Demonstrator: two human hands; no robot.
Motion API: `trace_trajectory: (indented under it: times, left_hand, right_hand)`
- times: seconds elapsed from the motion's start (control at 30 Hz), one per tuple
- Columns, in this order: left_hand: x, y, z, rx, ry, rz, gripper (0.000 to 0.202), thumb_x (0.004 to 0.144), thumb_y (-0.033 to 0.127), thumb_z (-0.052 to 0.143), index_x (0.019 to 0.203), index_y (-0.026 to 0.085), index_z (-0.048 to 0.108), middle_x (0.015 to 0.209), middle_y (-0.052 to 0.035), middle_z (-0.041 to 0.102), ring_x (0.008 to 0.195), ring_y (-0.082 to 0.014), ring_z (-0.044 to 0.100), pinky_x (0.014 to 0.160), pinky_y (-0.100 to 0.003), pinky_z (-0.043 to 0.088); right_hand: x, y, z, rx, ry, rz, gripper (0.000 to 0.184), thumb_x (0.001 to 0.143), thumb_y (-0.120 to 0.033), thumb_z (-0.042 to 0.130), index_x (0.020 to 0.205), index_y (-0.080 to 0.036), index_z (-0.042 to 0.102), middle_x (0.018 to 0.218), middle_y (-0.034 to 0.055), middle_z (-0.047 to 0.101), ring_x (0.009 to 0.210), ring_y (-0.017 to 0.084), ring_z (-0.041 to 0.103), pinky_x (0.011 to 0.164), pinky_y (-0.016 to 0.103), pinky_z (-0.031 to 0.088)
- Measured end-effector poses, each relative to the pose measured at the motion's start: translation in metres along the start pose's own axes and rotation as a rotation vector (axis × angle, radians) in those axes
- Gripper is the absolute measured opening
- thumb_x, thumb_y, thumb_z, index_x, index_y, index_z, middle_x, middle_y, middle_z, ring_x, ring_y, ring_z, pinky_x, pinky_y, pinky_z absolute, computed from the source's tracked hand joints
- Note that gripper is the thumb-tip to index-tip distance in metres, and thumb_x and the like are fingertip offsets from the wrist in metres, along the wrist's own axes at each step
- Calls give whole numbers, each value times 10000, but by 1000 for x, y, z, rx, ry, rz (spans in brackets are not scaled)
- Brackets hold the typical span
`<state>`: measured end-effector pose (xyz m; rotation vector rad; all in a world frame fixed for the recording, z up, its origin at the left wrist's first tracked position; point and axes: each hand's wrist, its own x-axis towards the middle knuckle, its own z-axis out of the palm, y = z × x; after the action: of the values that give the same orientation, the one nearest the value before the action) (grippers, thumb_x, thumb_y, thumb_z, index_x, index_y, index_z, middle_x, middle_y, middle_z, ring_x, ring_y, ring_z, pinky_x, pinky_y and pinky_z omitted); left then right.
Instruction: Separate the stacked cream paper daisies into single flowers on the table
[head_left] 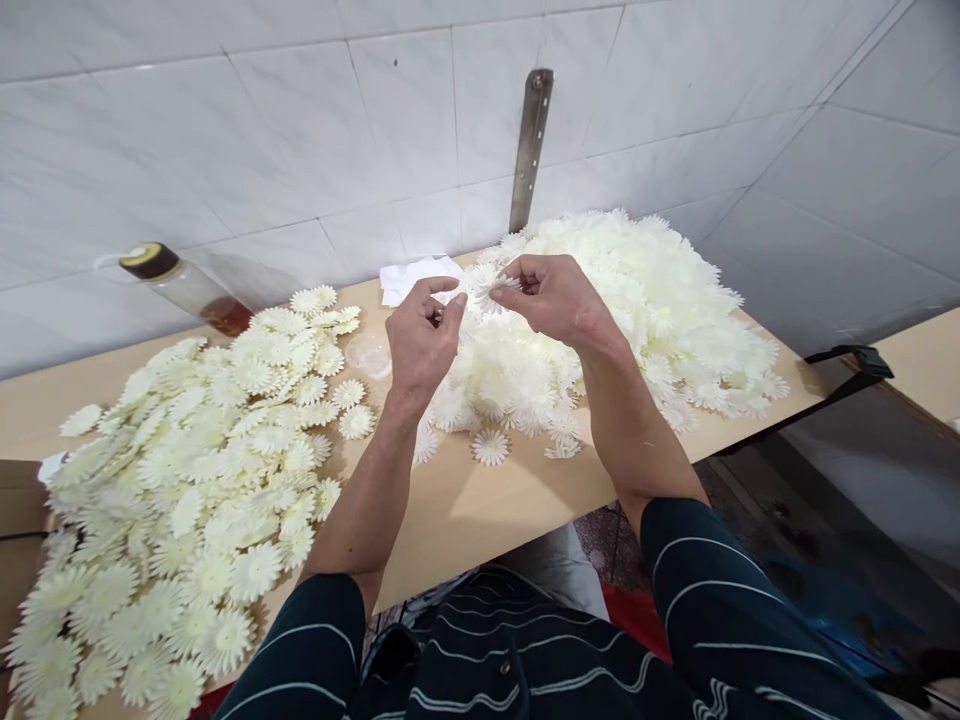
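Above the front of a big pile of white artificial flower heads [630, 290], both hands are raised close together. My right hand [562, 300] pinches a white flower head [501, 288] between thumb and fingers, its petals pointing left. My left hand [424, 340] is just beside it, fingers curled and thumb tip close to the index fingertip. Whatever it may hold is too small or hidden to make out. A looser heap of cream flower heads [217, 450] covers the table's left side. One single flower head [491, 447] lies flat below the hands.
A bottle with a dark cap [187, 288] leans at the tiled wall. White paper [416, 278] and a small clear dish [369, 355] are behind my left hand. A perforated metal strip [531, 150] stands against the wall. The wooden table [465, 510] ends near my body.
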<state>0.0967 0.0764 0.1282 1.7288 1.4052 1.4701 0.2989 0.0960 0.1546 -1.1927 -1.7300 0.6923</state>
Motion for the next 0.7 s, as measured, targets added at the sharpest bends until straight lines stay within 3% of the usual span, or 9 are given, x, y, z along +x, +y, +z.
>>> trace_trajectory:
  times: [0.1,0.2,0.37,0.53,0.7]
  left_hand:
    - [2,3,-4,-17,-64,-63,80,973,228,730,1021,214,793,551,83,545,494,-112,539,547,-239,457]
    - [3,7,-7,-84,-167,-154,87,936,226,754,1005,198,800,524,95,513,434,-95,500,491,-234,430]
    - [1,10,-6,-249,-328,-283,313,852,270,867,1140,182,779,531,124,485,402,-80,434,412,-219,390]
    - [0,5,2,-272,-228,-270,160,884,283,847,968,204,736,532,113,464,395,-72,441,389,-205,355]
    - [2,2,3,-278,-180,-220,199,902,326,844,819,217,699,536,90,484,399,-68,437,384,-202,353]
  right_hand:
    - [0,-1,-1,33,-3,30,248,862,-407,856,827,-195,732,627,-24,537,638,136,489,570,302,370]
    - [-1,-2,-2,66,-27,74,291,883,-457,854,806,-200,740,578,-41,492,553,116,435,501,298,327]
    - [-1,-2,0,93,12,73,289,929,-433,807,780,-194,743,566,-40,487,500,103,419,467,300,316]
    - [0,-1,7,142,-5,86,159,908,-335,817,906,-183,772,634,-35,570,501,92,425,445,282,333]
    - [-4,-5,3,169,-94,78,286,927,-464,850,929,-188,775,628,-35,545,536,106,458,436,271,380]
